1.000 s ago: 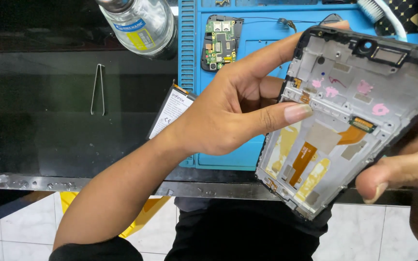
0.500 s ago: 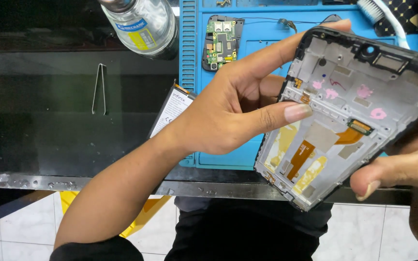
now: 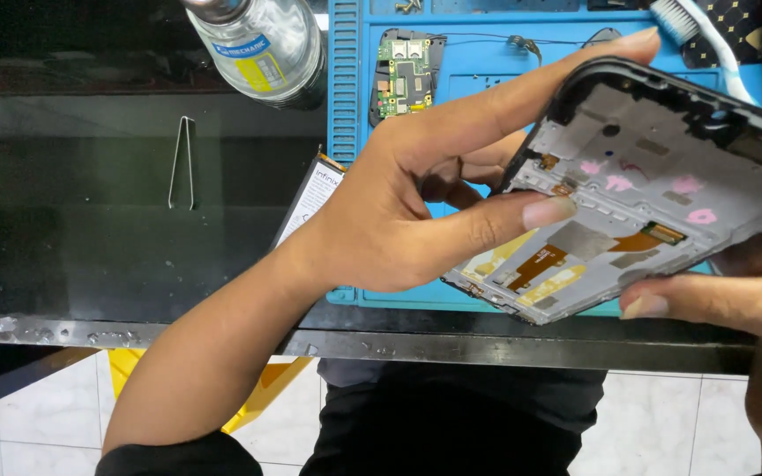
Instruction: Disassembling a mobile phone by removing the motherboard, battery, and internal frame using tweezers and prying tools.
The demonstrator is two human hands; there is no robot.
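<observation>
Hands share an opened phone frame above the blue repair mat: left hand pinches its left edge between thumb and forefinger, right hand grips the lower right edge. Circuit board lies on the mat.

Black bench left of the blue mat lies open — only tweezers and a bottle there; circuit board occupies the mat's top.
</observation>
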